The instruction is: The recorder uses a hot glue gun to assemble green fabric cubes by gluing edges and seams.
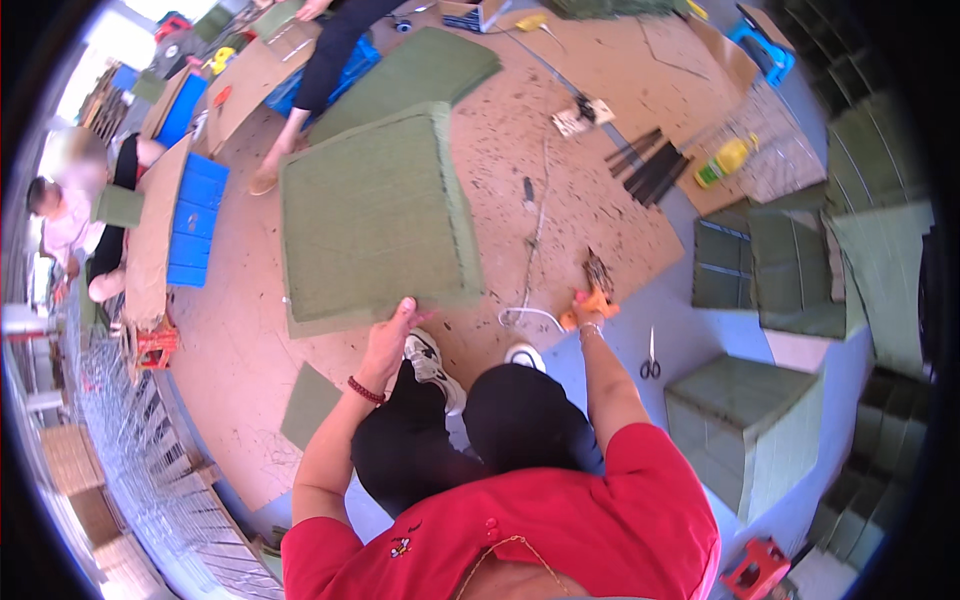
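Note:
My left hand (388,340) grips the near edge of a square green panel (370,215), its thumb lying on top and its fingers hidden underneath. The panel is tilted above the floor, with rough, frayed edges on its right side. Out to the right, my right hand (588,312) is closed around an orange glue gun (598,299), whose front end looks crusted and brown. A white cord (533,311) loops on the floor beside it. Scissors with black handles (651,362) lie to the right of my right forearm.
Black sticks (652,172), a yellow bottle (727,160) and a power strip (582,117) lie ahead on stained cardboard. Green boxes (745,425) stand at right, near a red stool (757,570). Flat green sheets (420,75) lie beyond the panel. Another person (75,220) sits far left; a second person's leg (290,140) extends nearby.

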Motion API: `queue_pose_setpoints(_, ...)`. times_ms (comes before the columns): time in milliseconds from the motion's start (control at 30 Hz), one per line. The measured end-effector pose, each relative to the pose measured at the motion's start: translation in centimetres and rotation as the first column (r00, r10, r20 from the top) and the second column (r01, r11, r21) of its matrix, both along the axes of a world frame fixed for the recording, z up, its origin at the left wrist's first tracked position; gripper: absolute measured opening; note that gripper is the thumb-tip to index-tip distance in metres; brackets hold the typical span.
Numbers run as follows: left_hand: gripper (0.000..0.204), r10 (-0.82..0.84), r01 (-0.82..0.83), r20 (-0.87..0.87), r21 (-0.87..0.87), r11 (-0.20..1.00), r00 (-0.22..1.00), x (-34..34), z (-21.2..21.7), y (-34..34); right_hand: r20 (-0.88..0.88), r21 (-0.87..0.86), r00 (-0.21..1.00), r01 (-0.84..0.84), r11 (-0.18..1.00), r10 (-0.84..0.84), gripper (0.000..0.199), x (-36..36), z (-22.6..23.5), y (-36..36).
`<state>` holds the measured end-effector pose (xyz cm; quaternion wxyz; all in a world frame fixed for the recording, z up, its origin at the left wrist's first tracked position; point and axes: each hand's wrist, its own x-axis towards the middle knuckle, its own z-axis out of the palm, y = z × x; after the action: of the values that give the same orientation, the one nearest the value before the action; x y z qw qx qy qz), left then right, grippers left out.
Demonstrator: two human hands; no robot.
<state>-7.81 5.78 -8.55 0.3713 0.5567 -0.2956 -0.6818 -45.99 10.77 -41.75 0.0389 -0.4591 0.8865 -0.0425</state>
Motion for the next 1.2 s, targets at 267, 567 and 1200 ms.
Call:
queue_pose_setpoints(267, 0.05, -0.047, 0.047, 0.0, -0.015, 0.999, 0.999, -0.9, 0.8, -0.6, 0.732, -0.076, 0.618, 0.492, 0.867, -0.286, 0.061, -5.2, 2.6, -1.3)
queue_pose_setpoints(567, 0.05, -0.041, 0.038, -0.024, -0.114, 0.993, 0.999, 0.4, 0.1, -0.5, 0.62, -0.517, 0.648, -0.085, 0.851, 0.442, 0.052, 5.2, 33.4, -12.9)
queue_pose_setpoints(1200, 0.051, -0.083, 0.076, -0.016, -0.257, 0.964, 0.996, -0.3, 1.0, -0.7, 0.344, -0.074, 0.849, -0.401, 0.913, 0.401, 0.049, 8.9, 38.0, -18.6)
